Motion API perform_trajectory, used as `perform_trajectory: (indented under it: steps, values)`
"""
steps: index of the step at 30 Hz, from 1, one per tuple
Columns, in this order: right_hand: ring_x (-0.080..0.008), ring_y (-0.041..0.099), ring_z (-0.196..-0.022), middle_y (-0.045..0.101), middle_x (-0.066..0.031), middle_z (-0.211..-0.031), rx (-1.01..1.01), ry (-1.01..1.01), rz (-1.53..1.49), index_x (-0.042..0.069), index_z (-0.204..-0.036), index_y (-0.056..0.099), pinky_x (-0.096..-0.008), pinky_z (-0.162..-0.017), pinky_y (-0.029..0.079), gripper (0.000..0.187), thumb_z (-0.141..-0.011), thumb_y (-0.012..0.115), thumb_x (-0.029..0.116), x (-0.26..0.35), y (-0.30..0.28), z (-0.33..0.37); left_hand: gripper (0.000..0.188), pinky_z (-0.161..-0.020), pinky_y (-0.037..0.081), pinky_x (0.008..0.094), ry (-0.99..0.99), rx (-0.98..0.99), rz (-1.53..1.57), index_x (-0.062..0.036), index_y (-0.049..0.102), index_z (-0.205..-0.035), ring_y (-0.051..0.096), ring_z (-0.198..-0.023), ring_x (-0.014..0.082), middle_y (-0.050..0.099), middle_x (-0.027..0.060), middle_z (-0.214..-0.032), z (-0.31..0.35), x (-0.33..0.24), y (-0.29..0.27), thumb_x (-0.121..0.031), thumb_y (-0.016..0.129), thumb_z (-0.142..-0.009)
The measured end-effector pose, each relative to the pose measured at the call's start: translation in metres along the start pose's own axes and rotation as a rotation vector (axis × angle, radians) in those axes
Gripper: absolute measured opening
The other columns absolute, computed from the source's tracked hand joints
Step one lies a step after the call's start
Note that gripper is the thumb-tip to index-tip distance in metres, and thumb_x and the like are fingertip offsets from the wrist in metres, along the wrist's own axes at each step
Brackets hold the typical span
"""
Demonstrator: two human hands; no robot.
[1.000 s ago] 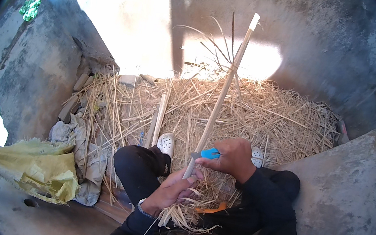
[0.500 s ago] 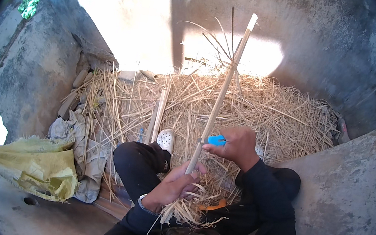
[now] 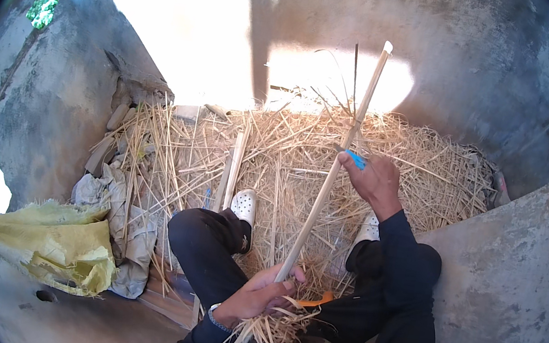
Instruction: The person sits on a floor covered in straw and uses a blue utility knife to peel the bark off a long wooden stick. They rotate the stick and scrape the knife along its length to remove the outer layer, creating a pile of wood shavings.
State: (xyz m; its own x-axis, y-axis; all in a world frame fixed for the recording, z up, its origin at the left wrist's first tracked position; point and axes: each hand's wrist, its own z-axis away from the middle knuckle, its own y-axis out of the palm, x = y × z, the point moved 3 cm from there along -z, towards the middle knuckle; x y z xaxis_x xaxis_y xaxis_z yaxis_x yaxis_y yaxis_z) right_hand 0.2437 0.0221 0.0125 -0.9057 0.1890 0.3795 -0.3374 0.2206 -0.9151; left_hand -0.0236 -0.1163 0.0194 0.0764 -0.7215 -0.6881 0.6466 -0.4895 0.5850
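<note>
Head cam: left hand grips stick, right hand grips knife near 3 o'clock, shavings off already, strips seemingly still on at 1.

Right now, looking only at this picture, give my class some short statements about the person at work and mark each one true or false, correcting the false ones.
1. The left hand grips the pale stick near its lower end. True.
2. The right hand holds a red-handled tool. False: it holds a blue-handled tool.
3. The yellow sacking lies to the right of the person's legs. False: it lies to their left.
4. Loose straw covers the ground beyond the white shoes. True.
5. The stick lies flat across both knees. False: it slants up and away from the left hand.
</note>
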Motion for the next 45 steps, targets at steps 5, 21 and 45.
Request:
perform_trajectory:
  steps: [5, 21, 45]
  values:
    - [-0.0272, 0.055, -0.041, 0.050, -0.0081, -0.044, -0.040, -0.518, -0.177, 0.011, -0.053, 0.058, -0.0399, -0.041, 0.041, 0.070, -0.078, 0.051, 0.076, 0.049, -0.002, 0.078, 0.023, -0.048, 0.027, 0.0194, 0.112, -0.091, -0.126, -0.0061, 0.048, -0.115, 0.032, -0.053, 0.0017, 0.037, -0.0076, -0.067, -0.004, -0.030, -0.006, -0.014, 0.049, -0.094]
    - [-0.0260, 0.056, -0.041, 0.053, -0.0097, -0.046, -0.080, -0.366, -0.180, 0.010, -0.055, 0.058, -0.0379, -0.041, 0.042, 0.073, -0.077, 0.049, 0.079, 0.038, 0.003, 0.057, 0.019, -0.050, 0.028, 0.0196, 0.176, -0.263, -0.417, -0.0066, 0.049, -0.113, 0.034, -0.056, 0.0017, 0.039, -0.0072, -0.070, -0.007, -0.030, 0.004, -0.010, 0.047, -0.095]
    - [-0.0271, 0.058, -0.043, 0.052, -0.0086, -0.045, -0.021, -0.501, -0.165, 0.012, -0.055, 0.059, -0.0391, -0.042, 0.043, 0.069, -0.082, 0.047, 0.075, 0.048, 0.016, 0.075, 0.019, -0.055, 0.036, 0.0261, 0.272, -0.345, -0.722, -0.0039, 0.051, -0.111, 0.043, -0.060, 0.0077, 0.045, 0.0002, -0.069, 0.010, -0.023, -0.005, -0.007, 0.046, -0.093]
